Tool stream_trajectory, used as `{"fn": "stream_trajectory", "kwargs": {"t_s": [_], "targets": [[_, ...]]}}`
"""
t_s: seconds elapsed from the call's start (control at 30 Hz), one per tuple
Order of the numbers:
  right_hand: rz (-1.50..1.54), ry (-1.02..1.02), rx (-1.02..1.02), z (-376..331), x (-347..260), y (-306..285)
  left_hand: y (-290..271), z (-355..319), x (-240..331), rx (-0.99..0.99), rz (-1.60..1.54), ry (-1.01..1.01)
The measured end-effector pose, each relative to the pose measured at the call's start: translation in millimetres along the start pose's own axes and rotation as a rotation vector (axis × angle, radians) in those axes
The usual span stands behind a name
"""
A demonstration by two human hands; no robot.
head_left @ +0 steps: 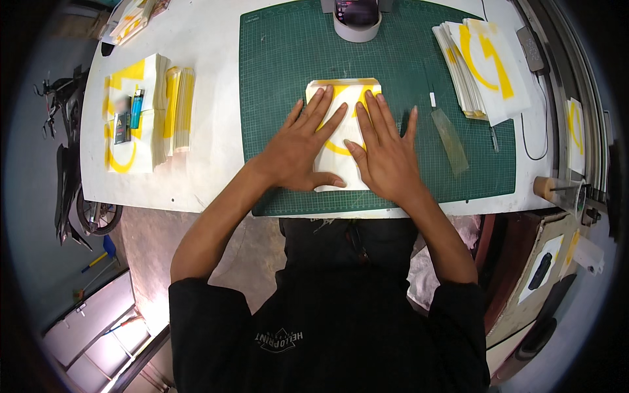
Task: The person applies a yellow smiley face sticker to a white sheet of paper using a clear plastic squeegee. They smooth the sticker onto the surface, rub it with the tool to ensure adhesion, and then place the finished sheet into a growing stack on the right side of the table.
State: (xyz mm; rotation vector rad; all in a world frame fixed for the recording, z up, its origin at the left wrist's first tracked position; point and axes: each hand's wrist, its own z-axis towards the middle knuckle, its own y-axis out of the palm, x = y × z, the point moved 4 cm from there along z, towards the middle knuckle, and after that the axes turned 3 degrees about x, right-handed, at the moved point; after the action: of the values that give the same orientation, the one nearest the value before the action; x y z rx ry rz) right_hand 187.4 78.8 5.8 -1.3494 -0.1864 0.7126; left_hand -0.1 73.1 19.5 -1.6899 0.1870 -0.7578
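Both hands lie flat and open — left hand point(298, 152), right hand point(388, 154) — pressing a white sheet point(342, 134) with yellow print on the middle of the green mat point(275, 78). It looks thin, light and limp — probably best lifted by a far corner.

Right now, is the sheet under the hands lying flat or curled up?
Flat. The sheet lies on the green mat with the left hand and right hand spread palm-down on it; no edge visibly lifts.
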Motion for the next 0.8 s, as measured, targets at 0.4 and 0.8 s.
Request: {"fn": "stream_trajectory", "kwargs": {"t_s": [0.4,0.8], "targets": [[0.010,0.015,-0.075,2.9,-0.8,-6.7,-11.5,3.9,8.4,-0.128,0.090,-0.061],[0.062,0.012,-0.026,-6.1,0.8,-6.2,0.3,3.8,5.0,-0.096,0.052,-0.053]]}}
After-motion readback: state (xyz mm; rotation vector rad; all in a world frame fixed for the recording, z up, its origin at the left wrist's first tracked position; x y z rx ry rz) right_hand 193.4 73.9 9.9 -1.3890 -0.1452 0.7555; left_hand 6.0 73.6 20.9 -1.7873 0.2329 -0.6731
